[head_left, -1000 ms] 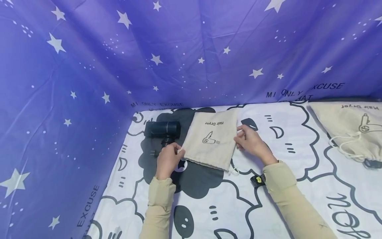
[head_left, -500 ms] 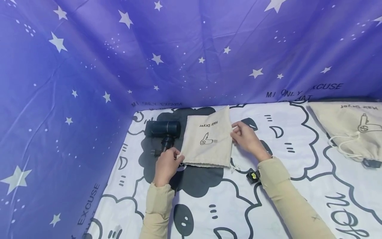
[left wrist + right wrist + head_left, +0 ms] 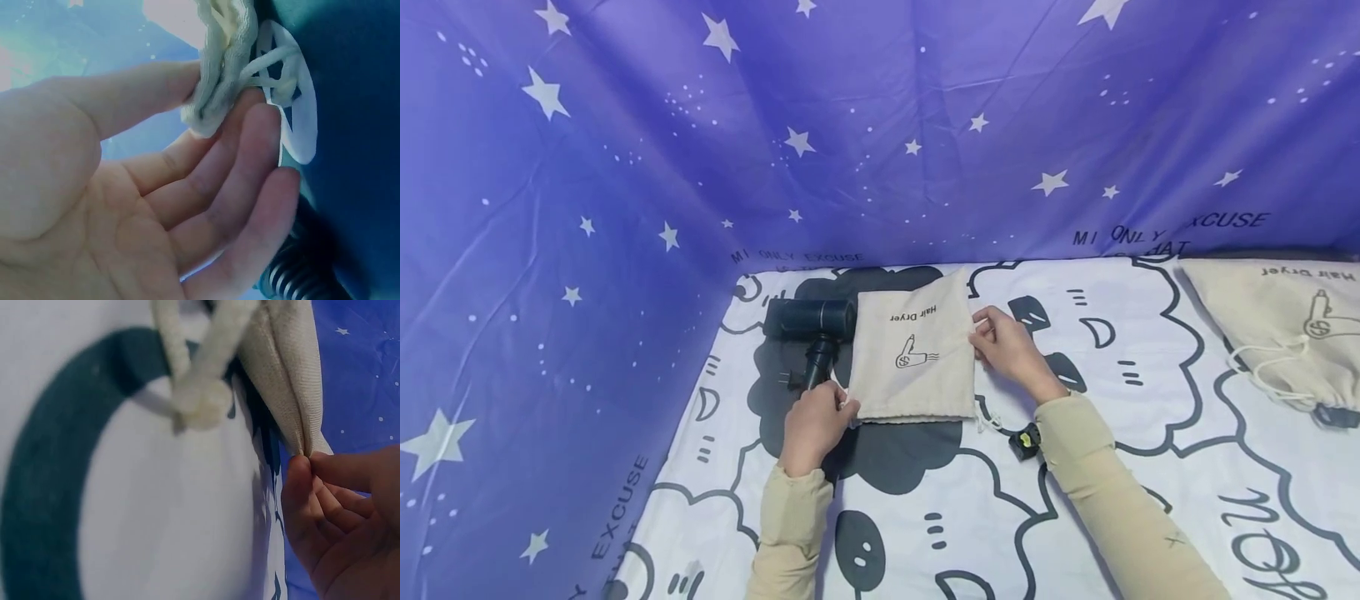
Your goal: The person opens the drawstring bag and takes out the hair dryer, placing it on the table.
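Observation:
A beige drawstring bag [image 3: 910,383] printed "Hair Dryer" lies between both hands, its mouth toward the person. My left hand [image 3: 814,423] pinches the bag's near left corner; in the left wrist view, thumb and fingertips grip the doubled hem [image 3: 215,81], with a knotted cord [image 3: 284,87] hanging beside it. My right hand [image 3: 1009,348] pinches the right side edge, and the right wrist view shows thumb and forefinger on the bag's seam [image 3: 303,434]. A dark hair dryer [image 3: 808,319] lies just left of the bag, its handle partly hidden by the left hand.
Another beige hair dryer bag [image 3: 1277,333], with cords drawn at its neck and something dark at its mouth, lies at the far right. A cartoon-print sheet [image 3: 1120,350] covers the surface. Purple star-patterned curtains [image 3: 880,150] rise behind and at left.
The bag has shifted left toward the hair dryer and turned a little, so its near edge is now nearly level. The right hand has moved left with it; both hands keep their pinch.

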